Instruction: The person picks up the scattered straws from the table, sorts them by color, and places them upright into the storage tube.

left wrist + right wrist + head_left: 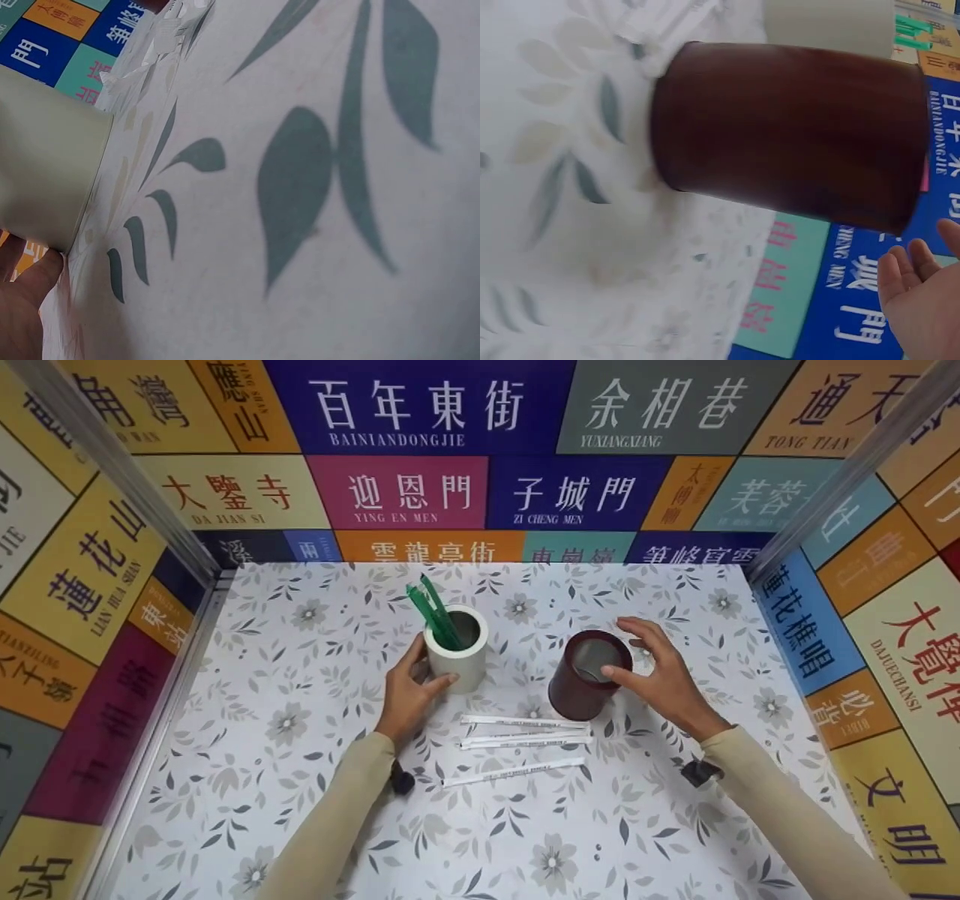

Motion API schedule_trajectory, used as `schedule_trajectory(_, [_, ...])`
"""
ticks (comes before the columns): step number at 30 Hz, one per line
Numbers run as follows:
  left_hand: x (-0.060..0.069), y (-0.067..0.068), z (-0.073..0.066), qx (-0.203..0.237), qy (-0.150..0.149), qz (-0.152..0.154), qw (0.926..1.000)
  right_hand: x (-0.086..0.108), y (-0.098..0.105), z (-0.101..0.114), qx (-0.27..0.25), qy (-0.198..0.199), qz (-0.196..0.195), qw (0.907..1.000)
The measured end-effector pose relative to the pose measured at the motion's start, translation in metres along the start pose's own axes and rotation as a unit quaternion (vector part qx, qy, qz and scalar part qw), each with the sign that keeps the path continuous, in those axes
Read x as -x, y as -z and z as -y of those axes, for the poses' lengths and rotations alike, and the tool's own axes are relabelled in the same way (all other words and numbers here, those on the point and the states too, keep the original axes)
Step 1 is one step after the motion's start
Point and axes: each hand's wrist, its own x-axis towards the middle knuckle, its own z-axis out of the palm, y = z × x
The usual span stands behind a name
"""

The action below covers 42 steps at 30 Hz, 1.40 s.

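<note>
My left hand [409,690] holds a white pen cup [459,669], its thumb on the near side and its fingers round the left. Green-wrapped sticks [435,615] lean inside the cup. The left wrist view shows the cup's pale wall [45,165] with fingertips against it. On the right stands a dark red-brown pen cup [581,690]. My right hand [664,679] is beside it with thumb and fingers spread wide; the right wrist view shows the fingers [904,274] apart from the cup's wall [787,135]. Inside this cup little can be made out.
Several thin white paper-wrapped sticks [517,771] lie on the table in front of the two cups. A floral-patterned cover [300,787] spreads over the table. Panels with large printed characters [420,405] stand at the back and both sides.
</note>
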Motion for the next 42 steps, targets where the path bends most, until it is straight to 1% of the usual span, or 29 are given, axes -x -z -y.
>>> schedule_trajectory(4, [0.0,0.0,0.0,0.006,0.002,-0.003,1.0,0.012,-0.007,-0.027,-0.017,-0.031,0.003,0.9994])
schedule_trajectory(7, [0.0,-0.001,-0.001,0.01,0.01,-0.008,0.9999,0.018,-0.013,-0.042,-0.044,-0.057,0.004,0.9974])
schedule_trajectory(10, [0.002,0.0,0.0,0.01,0.01,-0.009,0.9999,0.022,-0.02,-0.048,-0.069,-0.074,0.003,0.9949])
schedule_trajectory(13, [0.003,0.001,0.003,0.005,0.009,-0.004,0.9999,0.027,-0.027,-0.052,-0.066,-0.094,0.004,0.9934])
schedule_trajectory(15, [0.002,0.001,0.001,0.002,0.011,0.003,0.9999,0.029,-0.032,-0.054,-0.066,-0.107,0.006,0.992])
schedule_trajectory(17, [0.002,0.001,-0.001,0.0,0.016,0.009,0.9998,0.03,-0.036,-0.057,-0.069,-0.114,0.002,0.991])
schedule_trajectory(20, [0.004,0.0,-0.005,-0.005,0.029,0.017,0.9994,0.03,-0.041,-0.062,-0.07,-0.111,-0.006,0.9913])
schedule_trajectory(22, [0.008,0.0,-0.008,-0.021,0.044,0.017,0.9987,0.029,-0.045,-0.064,-0.068,-0.109,-0.014,0.9916])
schedule_trajectory(24, [0.016,0.001,-0.013,-0.043,0.058,0.015,0.9972,0.029,-0.048,-0.065,-0.063,-0.106,-0.019,0.9922])
schedule_trajectory(26, [0.027,0.002,-0.017,-0.075,0.068,0.012,0.9947,0.029,-0.051,-0.066,-0.062,-0.1,-0.022,0.9929])
schedule_trajectory(28, [0.039,0.003,-0.022,-0.106,0.069,0.009,0.9919,0.03,-0.053,-0.067,-0.058,-0.097,-0.026,0.9933])
schedule_trajectory(30, [0.049,0.003,-0.026,-0.133,0.055,0.009,0.9896,0.031,-0.053,-0.068,-0.054,-0.097,-0.031,0.9934])
schedule_trajectory(32, [0.058,0.002,-0.029,-0.161,0.029,0.01,0.9865,0.033,-0.053,-0.069,-0.044,-0.102,-0.036,0.9932])
schedule_trajectory(35, [0.07,0.001,-0.032,-0.184,-0.013,0.024,0.9826,0.035,-0.051,-0.07,-0.034,-0.107,-0.045,0.9926])
schedule_trajectory(36, [0.074,0.0,-0.032,-0.188,-0.025,0.033,0.9814,0.036,-0.051,-0.07,-0.031,-0.107,-0.047,0.9926])
schedule_trajectory(38, [0.083,-0.002,-0.034,-0.184,-0.043,0.06,0.9802,0.036,-0.05,-0.071,-0.027,-0.107,-0.049,0.9927])
schedule_trajectory(42, [0.1,-0.011,-0.038,-0.171,-0.064,0.111,0.977,0.036,-0.049,-0.072,-0.026,-0.108,-0.055,0.9923])
